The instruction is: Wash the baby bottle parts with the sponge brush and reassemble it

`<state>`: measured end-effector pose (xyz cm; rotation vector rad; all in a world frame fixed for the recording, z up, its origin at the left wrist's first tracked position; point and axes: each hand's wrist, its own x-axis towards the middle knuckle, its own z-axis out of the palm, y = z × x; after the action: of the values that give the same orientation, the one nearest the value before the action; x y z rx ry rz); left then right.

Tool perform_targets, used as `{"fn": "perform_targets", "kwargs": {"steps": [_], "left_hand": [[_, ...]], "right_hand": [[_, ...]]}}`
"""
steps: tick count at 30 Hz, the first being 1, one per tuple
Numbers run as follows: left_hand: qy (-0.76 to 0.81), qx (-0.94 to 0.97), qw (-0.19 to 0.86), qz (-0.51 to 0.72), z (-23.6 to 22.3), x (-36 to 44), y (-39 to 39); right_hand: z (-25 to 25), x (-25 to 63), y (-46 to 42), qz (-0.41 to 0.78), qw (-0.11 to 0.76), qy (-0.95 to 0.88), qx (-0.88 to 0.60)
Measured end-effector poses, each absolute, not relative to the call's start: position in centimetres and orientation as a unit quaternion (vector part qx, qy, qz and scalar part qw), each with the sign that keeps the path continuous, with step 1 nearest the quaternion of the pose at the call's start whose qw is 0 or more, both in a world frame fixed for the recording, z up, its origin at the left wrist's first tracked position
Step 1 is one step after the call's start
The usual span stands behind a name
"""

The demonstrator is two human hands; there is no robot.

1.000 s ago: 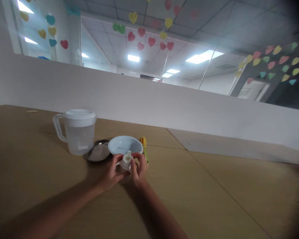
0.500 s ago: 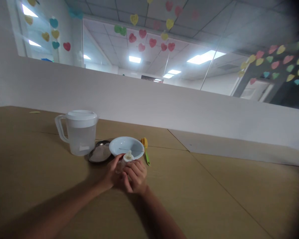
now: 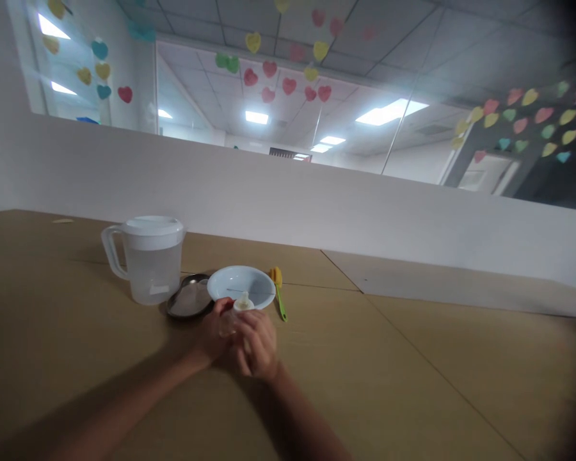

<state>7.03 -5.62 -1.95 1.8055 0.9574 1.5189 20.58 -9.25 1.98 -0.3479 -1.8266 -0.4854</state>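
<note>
Both of my hands close around a small baby bottle (image 3: pixel 241 303) with a pale teat, held just above the wooden table (image 3: pixel 413 384). My left hand (image 3: pixel 214 336) grips its left side. My right hand (image 3: pixel 255 342) wraps over the front and hides most of the bottle's body. Right behind the bottle stands a white bowl (image 3: pixel 242 285). A flat metal dish (image 3: pixel 190 298) lies to the bowl's left.
A clear plastic jug (image 3: pixel 148 259) with a white lid and some water stands at the left. A brush with a green handle and yellow head (image 3: pixel 279 291) lies right of the bowl. A white partition wall (image 3: pixel 317 211) runs along the table's far edge.
My right hand has turned over the front of the bottle, covering more of it. Both hands have shifted slightly left and toward me with the bottle.
</note>
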Motion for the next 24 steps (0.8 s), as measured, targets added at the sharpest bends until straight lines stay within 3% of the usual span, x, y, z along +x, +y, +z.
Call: {"fn": "perform_targets", "kwargs": {"steps": [3, 8, 24], "left_hand": [[0.32, 0.685, 0.291, 0.587, -1.7, 6.9, -5.9], [0.302, 0.696, 0.292, 0.583, -1.1, 6.9, -6.3], [0.294, 0.7, 0.312, 0.571, -1.5, 7.1, -6.0]], "right_hand": [[1.4, 20.9, -8.5, -0.089, 0.655, -0.693, -0.288], [0.8, 21.1, -7.4, 0.093, 0.636, -0.684, -0.344], [0.6, 20.8, -6.9, 0.049, 0.627, -0.676, -0.383]]}}
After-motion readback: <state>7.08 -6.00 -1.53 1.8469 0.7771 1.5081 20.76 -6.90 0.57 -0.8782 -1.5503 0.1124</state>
